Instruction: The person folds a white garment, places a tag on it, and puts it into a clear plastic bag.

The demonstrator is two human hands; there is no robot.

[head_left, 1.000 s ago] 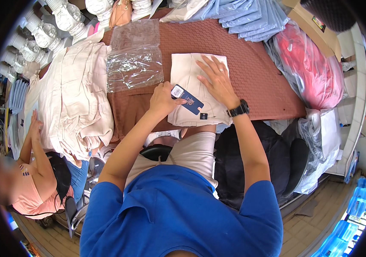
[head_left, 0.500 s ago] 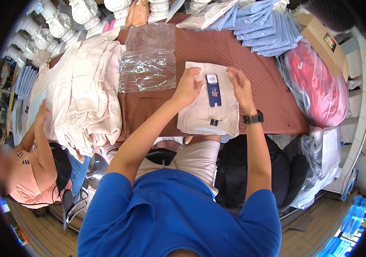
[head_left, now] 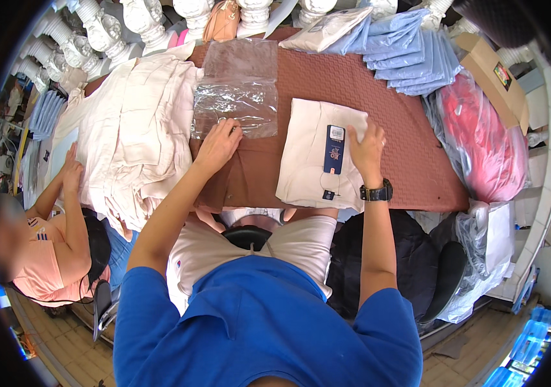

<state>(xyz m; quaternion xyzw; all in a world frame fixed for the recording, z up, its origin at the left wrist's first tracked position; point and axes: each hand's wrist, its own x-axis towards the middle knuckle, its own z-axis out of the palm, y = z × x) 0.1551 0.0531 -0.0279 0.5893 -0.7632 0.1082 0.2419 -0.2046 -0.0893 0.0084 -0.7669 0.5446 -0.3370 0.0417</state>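
Note:
A folded beige garment [head_left: 301, 138] lies flat on the brown cloth in front of me. A dark blue hang tag [head_left: 334, 151] with a white label rests on it, and a small black tag [head_left: 329, 195] sits near its lower edge. My right hand [head_left: 368, 151] lies over the garment's right edge, fingers apart, the thumb on top. To the left, my left hand [head_left: 220, 145] has its fingers bent and close together at the lower edge of a flat clear plastic bag [head_left: 240, 97], pinching it; the fingertips are partly hidden.
A tall heap of beige garments [head_left: 137, 129] stands left, beside a co-worker's hands [head_left: 71, 173]. Blue bagged packs [head_left: 411, 55] and a white bagged pack [head_left: 327, 29] lie at the back. Right are a cardboard box [head_left: 491, 74] and a bag of red items [head_left: 478, 135].
My left hand has left the folded garment and moved left to the plastic bag. The right hand has lowered onto the garment's right edge. The view has shifted slightly.

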